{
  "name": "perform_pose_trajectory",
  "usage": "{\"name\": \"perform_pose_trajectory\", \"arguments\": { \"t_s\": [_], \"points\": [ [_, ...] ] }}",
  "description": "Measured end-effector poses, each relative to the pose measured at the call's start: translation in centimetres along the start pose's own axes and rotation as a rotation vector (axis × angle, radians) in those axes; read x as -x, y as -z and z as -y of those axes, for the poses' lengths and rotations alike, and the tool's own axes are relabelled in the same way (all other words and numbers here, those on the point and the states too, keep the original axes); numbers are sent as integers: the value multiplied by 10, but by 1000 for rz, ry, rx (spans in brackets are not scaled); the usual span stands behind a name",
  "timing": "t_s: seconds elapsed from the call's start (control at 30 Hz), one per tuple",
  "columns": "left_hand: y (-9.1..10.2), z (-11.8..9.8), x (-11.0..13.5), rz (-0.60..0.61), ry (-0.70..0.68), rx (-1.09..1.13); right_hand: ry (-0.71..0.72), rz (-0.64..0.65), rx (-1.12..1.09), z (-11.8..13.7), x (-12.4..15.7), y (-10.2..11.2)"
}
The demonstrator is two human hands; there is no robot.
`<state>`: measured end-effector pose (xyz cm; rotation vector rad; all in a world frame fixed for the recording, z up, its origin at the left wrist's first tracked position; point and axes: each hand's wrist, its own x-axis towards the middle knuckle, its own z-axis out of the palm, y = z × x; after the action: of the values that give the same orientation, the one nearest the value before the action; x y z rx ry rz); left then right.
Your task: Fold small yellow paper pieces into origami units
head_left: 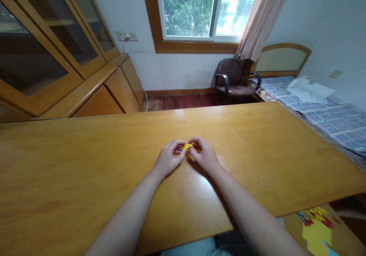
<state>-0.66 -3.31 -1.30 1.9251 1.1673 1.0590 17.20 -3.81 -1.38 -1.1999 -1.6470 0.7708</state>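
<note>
Between my two hands is a small piece of folded yellow paper (187,146), just above the middle of the wooden table (85,180). My left hand (170,157) pinches its left side with thumb and fingers. From the other side, my right hand (204,154) grips the paper the same way, thumb toward me. The fingertips of both hands nearly meet and cover part of the paper, so its full shape is hidden.
At the lower right, below the tabletop, a surface holds yellow paper (317,235) and several colourful folded pieces (318,216). Beyond the table stand a brown armchair (233,77), a bed (323,103) and, on the left, a glass-doored cabinet (94,92).
</note>
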Motion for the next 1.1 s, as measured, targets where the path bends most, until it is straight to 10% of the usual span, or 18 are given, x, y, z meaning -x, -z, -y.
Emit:
{"name": "perform_pose_trajectory", "arguments": {
  "t_s": [1.1],
  "points": [
    [10, 5, -6, 105, 262, 562, -73, 40, -342, -4, 0, 4]
  ]
}}
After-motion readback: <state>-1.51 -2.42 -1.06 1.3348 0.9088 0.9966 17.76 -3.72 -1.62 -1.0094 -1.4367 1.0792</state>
